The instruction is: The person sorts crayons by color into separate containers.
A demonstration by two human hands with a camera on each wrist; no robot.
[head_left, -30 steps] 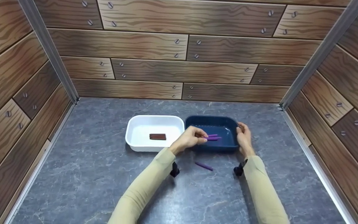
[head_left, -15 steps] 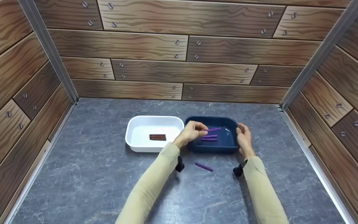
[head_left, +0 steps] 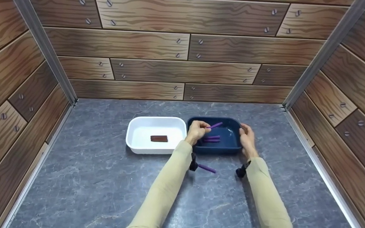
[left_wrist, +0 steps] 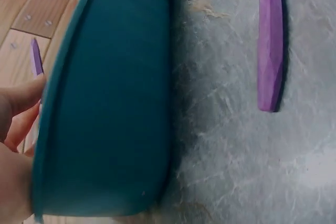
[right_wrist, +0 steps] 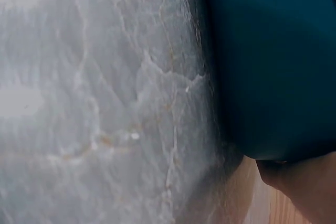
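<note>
My left hand (head_left: 198, 130) pinches one end of a slim purple crayon (head_left: 215, 125), its other end pointing away to the right over the dark blue tray (head_left: 230, 148). Two more purple crayons (head_left: 212, 141) lie side by side on the tray's floor, partly behind the left hand. My right hand (head_left: 248, 139) grips the tray's right-hand rim. In the left wrist view the held crayon's tip (left_wrist: 35, 56) shows beyond the tray wall (left_wrist: 110, 93). Another purple crayon (left_wrist: 270, 45), faceted along its length, lies on the table in front of the tray.
A white tray (head_left: 130, 139) stands close against the blue one on the left, with several brownish-red sticks (head_left: 159, 138) laid together inside. Both trays sit on a grey marbled table (head_left: 100, 183). Wood-patterned walls (head_left: 150, 68) close off the back and both sides.
My left hand has moved away from me over the blue tray, and the pinched crayon has come apart from the two lying there and tilted. The right hand stays at the rim.
</note>
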